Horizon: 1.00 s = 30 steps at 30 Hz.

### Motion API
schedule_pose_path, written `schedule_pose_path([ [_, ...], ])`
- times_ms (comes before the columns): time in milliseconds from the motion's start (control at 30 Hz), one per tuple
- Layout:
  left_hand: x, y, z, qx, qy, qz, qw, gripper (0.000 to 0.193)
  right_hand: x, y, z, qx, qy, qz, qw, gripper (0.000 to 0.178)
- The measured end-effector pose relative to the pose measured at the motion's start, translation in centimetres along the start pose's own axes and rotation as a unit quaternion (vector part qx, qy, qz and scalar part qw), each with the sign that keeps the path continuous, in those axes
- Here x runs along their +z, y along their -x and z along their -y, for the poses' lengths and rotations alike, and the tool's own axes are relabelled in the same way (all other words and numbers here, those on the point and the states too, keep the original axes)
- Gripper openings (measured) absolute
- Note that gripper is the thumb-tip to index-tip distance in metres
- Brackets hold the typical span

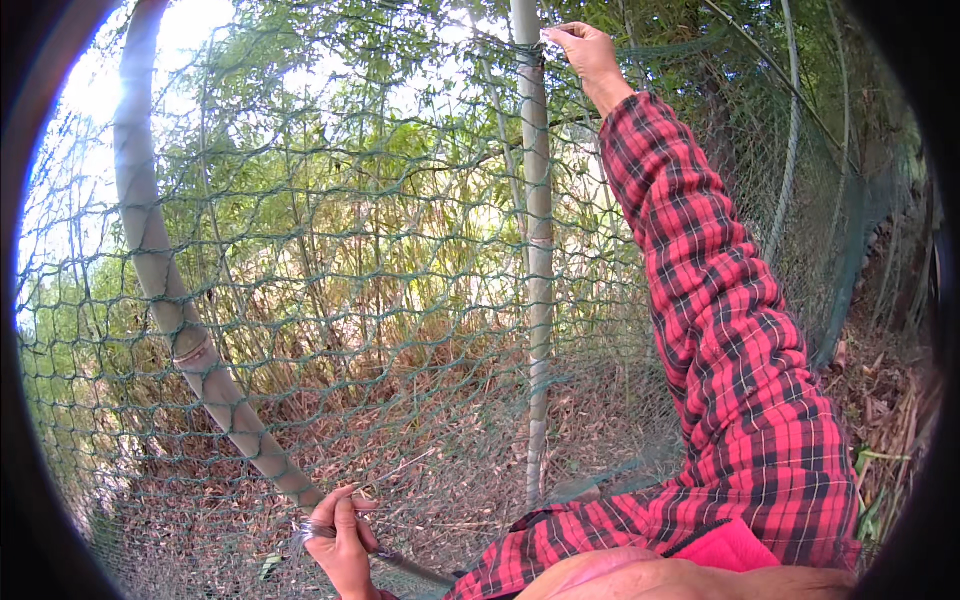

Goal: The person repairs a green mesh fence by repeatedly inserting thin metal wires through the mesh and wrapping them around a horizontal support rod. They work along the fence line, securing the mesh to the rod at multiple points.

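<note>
My right hand (586, 56) is raised high beside the upright bamboo pole (538, 190), thumb and fingers pinched at the pole's right edge. What they pinch, if anything, is too small to make out. A dark tie (529, 58) circles the pole there, touching the green netting (400, 240). Low down, my left hand (345, 540) is closed around a shiny silvery bundle (312, 530) that looks like thin wire, mostly hidden by the fingers. It sits by the lower part of a thick, curved bamboo pole (215, 385).
The netting spans in front of me, with bamboo stems and leaves behind. Dry fallen leaves (420, 400) cover the ground beyond it. More netting and a pale slanting stem (790, 140) stand at the right, beside leaf litter (875, 390).
</note>
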<state>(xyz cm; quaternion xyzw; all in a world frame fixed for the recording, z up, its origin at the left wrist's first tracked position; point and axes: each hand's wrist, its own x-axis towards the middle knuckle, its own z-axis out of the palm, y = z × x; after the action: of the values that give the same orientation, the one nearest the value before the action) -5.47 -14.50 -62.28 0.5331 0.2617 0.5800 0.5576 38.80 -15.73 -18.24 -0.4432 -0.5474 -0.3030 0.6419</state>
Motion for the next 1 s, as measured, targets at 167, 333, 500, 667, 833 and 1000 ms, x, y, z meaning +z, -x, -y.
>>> schedule_pose_path([
  [167, -0.5, 0.1, -0.4, 0.014, 0.004, 0.007, 1.000, 0.017, 0.0, 2.2, 1.7, -0.136, 0.095, 0.026, 0.986, 0.017],
  [333, -1.0, 0.1, 0.0, 0.000, 0.001, -0.009, 1.000, 0.017, 0.3, 2.8, 3.4, -0.140, 0.164, 0.051, 0.975, 0.021],
  [500, -1.1, -0.3, 1.1, 0.001, -0.006, 0.012, 1.000, 0.019, 3.2, 0.0, 5.0, -0.230, 0.403, 0.088, 0.881, 0.023],
  [667, -1.7, -0.6, 2.0, 0.020, -0.054, -0.004, 0.998, 0.018, 0.7, -2.3, 4.8, -0.218, 0.229, 0.175, 0.932, 0.034],
  [833, -2.2, -0.8, 2.1, 0.006, -0.033, -0.013, 0.999, 0.017, -1.3, -2.2, 2.0, -0.173, 0.219, 0.151, 0.948, 0.017],
  [1000, -2.1, -1.0, 1.5, 0.004, -0.025, -0.029, 0.999, 0.016, 0.0, -1.4, 1.0, -0.170, 0.311, 0.218, 0.909, 0.024],
])
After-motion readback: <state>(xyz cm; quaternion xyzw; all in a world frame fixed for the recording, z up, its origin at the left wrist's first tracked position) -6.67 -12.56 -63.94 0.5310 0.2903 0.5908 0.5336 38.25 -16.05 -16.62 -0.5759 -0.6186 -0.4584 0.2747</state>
